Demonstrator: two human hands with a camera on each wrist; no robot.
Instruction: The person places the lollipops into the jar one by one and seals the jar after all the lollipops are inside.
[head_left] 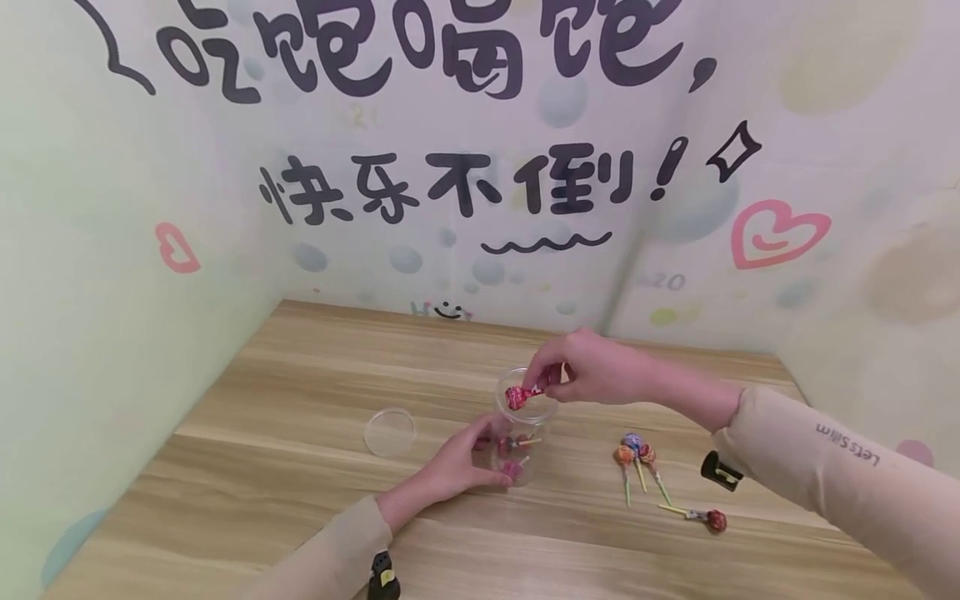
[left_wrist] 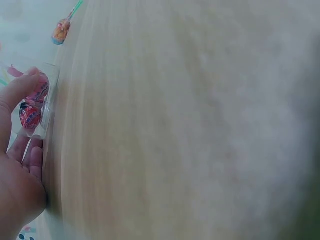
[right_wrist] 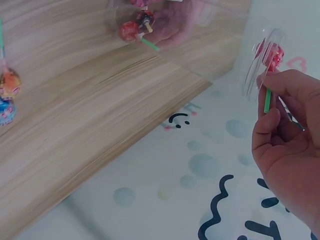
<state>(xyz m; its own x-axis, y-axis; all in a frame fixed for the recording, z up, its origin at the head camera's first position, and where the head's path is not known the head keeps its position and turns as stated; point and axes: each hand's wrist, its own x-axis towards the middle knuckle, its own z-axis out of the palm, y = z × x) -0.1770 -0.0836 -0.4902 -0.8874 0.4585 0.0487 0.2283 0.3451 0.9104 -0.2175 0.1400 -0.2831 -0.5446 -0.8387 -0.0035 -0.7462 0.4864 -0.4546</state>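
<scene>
My left hand [head_left: 450, 462] grips the side of an upright clear plastic jar [head_left: 542, 432], thumb on one side and fingers on the other. Inside, several wrapped lollipops [left_wrist: 31, 115] show through the wall low in the jar. Above the jar's open mouth, my right hand [head_left: 603, 367] pinches a red-wrapped lollipop [head_left: 515, 397] by its stick. In the right wrist view the green stick [right_wrist: 267, 100] sits between thumb and fingers, and the candy head [right_wrist: 272, 54] overlaps the jar's rim.
Left of the jar, a round clear lid [head_left: 390, 432] lies flat. To the right lie a blue-purple lollipop [head_left: 632, 440], an orange one [head_left: 624, 455], a red-and-orange one [head_left: 648, 454] and a dark red one [head_left: 716, 521]. Printed wall sheets [head_left: 450, 267] stand behind the wooden table [head_left: 300, 375].
</scene>
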